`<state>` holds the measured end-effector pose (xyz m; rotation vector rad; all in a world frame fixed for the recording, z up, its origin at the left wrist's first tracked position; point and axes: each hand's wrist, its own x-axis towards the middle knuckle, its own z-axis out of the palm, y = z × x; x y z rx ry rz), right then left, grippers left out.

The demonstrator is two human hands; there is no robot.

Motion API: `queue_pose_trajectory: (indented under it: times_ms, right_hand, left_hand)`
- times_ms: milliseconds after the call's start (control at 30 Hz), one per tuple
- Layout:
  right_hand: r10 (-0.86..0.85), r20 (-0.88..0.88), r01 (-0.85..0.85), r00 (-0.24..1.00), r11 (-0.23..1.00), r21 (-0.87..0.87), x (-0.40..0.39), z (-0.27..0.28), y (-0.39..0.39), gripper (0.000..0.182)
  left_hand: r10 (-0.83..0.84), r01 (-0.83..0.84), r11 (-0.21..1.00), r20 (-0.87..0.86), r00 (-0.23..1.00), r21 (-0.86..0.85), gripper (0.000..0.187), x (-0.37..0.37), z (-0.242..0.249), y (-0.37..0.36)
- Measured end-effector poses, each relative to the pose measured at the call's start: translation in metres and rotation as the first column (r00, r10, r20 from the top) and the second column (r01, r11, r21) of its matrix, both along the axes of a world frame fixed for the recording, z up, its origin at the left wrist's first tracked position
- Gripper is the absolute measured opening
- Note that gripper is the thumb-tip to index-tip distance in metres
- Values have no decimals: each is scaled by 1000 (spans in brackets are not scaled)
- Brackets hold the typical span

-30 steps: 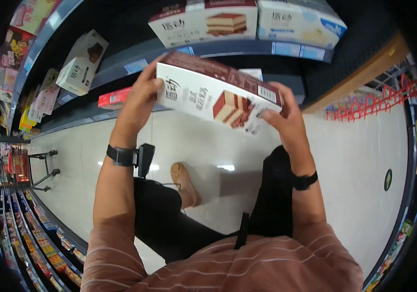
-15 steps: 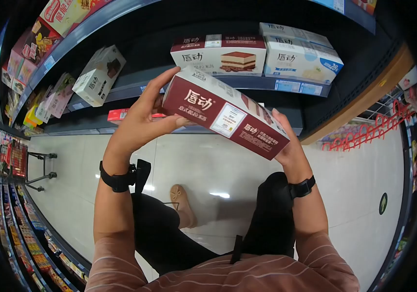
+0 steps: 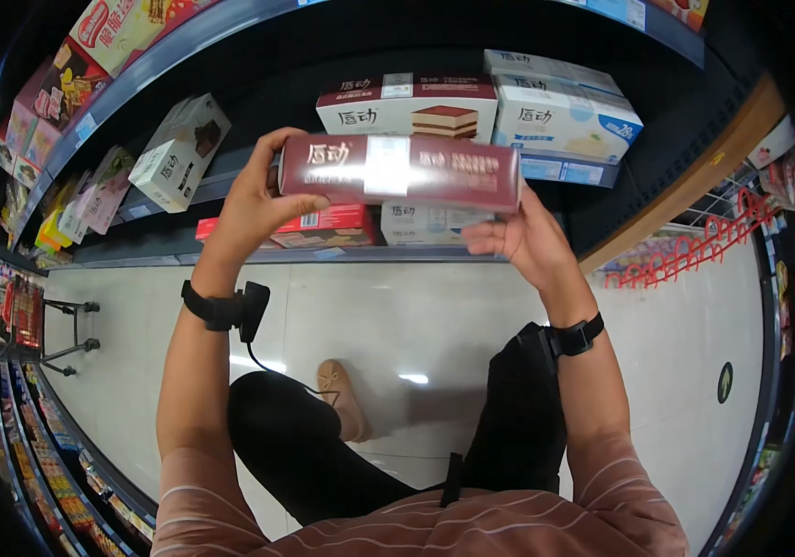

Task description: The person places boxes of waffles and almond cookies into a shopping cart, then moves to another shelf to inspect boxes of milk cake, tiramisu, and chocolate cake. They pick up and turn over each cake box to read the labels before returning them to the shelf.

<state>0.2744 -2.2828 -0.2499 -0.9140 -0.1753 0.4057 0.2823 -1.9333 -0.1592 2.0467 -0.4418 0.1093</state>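
A maroon and white cake box (image 3: pixel 435 174) is held level in front of the shelf, its maroon printed side facing up toward me. My left hand (image 3: pixel 267 190) grips its left end, the thumb along the near edge and the fingers around the far side. At the right end, my right hand (image 3: pixel 537 237) is against the box's corner, with its fingers stretched out below the near edge. A matching tiramisu cake box (image 3: pixel 407 111) sits on the shelf behind it, beside white and blue cake boxes (image 3: pixel 565 116).
A white box (image 3: pixel 180 153) stands angled on the shelf at left. Lower down are a red box (image 3: pixel 342 226) and a white box (image 3: pixel 435 223). Red hooks (image 3: pixel 685 255) project at right, beyond a wooden end panel (image 3: pixel 676 176). A shopping cart (image 3: pixel 21 311) stands far left.
The cake box has turned from slanting to level and moved up and slightly left, toward the shelf. My right hand's grip has loosened, its fingers now showing beneath the box.
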Motion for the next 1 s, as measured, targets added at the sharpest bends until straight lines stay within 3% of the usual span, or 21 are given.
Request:
queue_pose_trajectory:
  times_ms: [100,400,500,767,867,1000]
  right_hand:
    - [-163,107,178,981,973,-146,1,10,9,50]
    - [-276,235,348,932,862,-369,17,6,18,62]
    - [-275,283,378,919,821,-428,20,6,23,58]
    - [-297,370,449,880,772,-449,35,-8,24,51]
    - [-324,371,472,870,763,-442,38,-12,26,50]
    - [-373,374,519,849,717,-464,45,-14,30,49]
  left_hand:
    - [33,-38,997,-71,997,-67,83,18,-7,0]
    - [56,-58,994,-21,998,-93,89,50,-18,-11]
    - [67,-66,993,6,998,-99,88,58,-27,-12]
    - [156,-145,984,98,983,-107,90,68,-37,-13]
    - [134,-132,989,37,990,-71,91,75,-44,-6]
    - [188,-205,976,194,963,68,89,81,-51,-2]
